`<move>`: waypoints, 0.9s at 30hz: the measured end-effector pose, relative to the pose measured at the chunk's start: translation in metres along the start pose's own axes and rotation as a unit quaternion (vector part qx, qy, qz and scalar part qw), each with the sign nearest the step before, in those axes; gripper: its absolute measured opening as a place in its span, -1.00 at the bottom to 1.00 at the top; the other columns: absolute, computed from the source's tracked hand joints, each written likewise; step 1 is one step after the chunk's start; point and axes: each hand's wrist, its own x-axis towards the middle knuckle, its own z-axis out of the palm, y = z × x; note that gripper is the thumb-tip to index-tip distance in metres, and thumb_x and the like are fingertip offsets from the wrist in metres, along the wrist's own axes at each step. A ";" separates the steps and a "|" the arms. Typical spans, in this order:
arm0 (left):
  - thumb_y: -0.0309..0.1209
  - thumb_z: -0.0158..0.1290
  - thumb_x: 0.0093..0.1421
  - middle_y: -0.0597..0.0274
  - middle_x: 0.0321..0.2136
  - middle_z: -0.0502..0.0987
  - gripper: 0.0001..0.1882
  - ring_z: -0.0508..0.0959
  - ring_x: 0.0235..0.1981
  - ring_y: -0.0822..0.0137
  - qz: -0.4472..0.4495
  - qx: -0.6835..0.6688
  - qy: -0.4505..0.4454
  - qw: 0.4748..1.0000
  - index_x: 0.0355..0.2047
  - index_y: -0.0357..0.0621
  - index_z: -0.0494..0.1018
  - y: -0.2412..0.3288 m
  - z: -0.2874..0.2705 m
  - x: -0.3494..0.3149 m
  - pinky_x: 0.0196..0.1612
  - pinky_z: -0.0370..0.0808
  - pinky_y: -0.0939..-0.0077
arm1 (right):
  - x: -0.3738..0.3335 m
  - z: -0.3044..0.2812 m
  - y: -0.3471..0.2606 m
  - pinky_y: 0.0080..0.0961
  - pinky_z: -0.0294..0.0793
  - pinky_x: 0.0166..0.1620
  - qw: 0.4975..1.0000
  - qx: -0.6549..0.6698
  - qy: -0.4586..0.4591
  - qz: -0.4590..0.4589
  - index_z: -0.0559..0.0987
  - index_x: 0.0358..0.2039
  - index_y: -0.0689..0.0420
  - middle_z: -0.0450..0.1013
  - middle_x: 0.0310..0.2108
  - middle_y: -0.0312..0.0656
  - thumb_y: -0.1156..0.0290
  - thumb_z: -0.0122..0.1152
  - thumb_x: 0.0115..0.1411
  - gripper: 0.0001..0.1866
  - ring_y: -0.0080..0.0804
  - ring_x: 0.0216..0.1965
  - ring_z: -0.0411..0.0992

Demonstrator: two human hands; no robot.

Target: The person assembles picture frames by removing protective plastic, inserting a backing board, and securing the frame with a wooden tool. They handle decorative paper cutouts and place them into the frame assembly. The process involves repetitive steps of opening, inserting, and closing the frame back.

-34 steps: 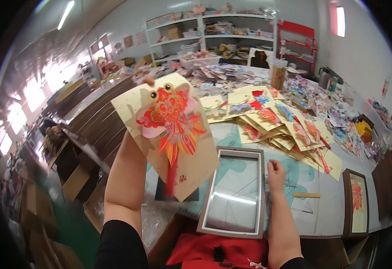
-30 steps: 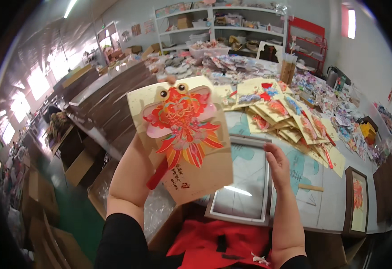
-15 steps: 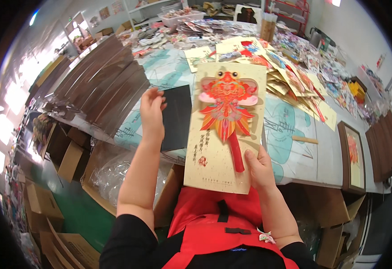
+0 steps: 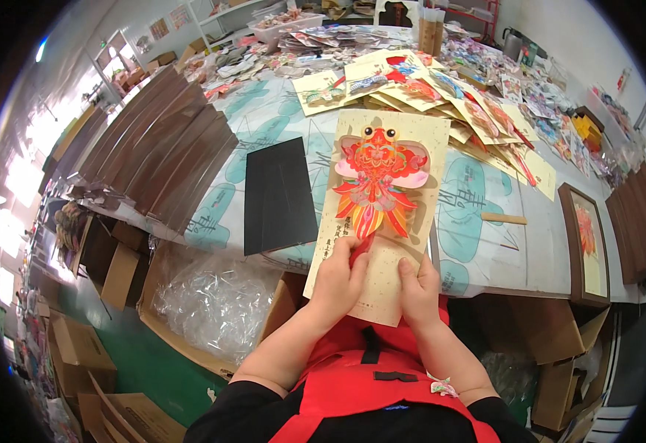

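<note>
A cream speckled card (image 4: 385, 277) with a layered red-and-orange paper goldfish (image 4: 382, 173) on its front is held upright before me. My left hand (image 4: 341, 280) closes over the red strip (image 4: 362, 249) below the fish's tail, covering most of that strip and some of the card's dark lettering. At the card's lower right edge, my right hand (image 4: 419, 292) grips it, thumb in front and fingers mostly hidden behind. A black rectangular board (image 4: 280, 198) lies on the table left of the card.
Brown frame pieces (image 4: 164, 151) are stacked at the left. More cream cards (image 4: 478, 118) with paper figures pile up beyond mine. A wooden stick (image 4: 504, 218) lies right, near a brown picture frame (image 4: 585, 244). Below the table's edge sits a carton (image 4: 275, 314) of clear plastic.
My left hand has come from beside the black board to the red strip, closing on it. The black board is now fully in sight. The right hand still holds the card.
</note>
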 end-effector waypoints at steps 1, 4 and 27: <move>-0.50 0.01 0.20 0.13 -0.55 0.43 -0.78 0.45 -0.53 0.35 -0.049 -0.047 -0.017 0.998 -0.17 -0.30 0.30 0.003 -0.005 -0.003 -0.43 0.38 0.50 | 0.001 -0.003 0.001 -0.56 0.39 -0.05 1.000 0.014 -0.002 0.009 0.33 0.05 0.31 0.43 -0.09 -0.17 0.44 -0.07 0.33 -0.67 -0.53 -0.12 0.40; -0.47 -0.08 0.27 0.04 -0.54 0.47 -0.79 0.49 -0.53 0.22 -0.096 -0.084 -0.089 0.988 -0.12 -0.28 0.29 -0.002 -0.022 -0.015 -0.45 0.39 0.44 | 0.003 -0.005 -0.002 -0.55 0.39 -0.03 0.999 0.042 0.011 0.028 0.32 0.06 0.30 0.42 -0.07 -0.17 0.45 -0.08 0.33 -0.68 -0.51 -0.11 0.40; -0.35 -0.02 0.29 0.04 0.06 0.37 -0.49 0.41 0.05 0.34 -0.128 -0.549 -0.063 0.823 0.18 -0.29 0.16 -0.014 -0.070 0.008 0.09 0.35 0.43 | 0.008 -0.019 -0.013 -0.52 0.32 0.06 0.990 0.094 -0.106 0.017 0.29 0.10 0.30 0.39 -0.01 -0.16 0.47 -0.03 0.30 -0.62 -0.46 -0.02 0.37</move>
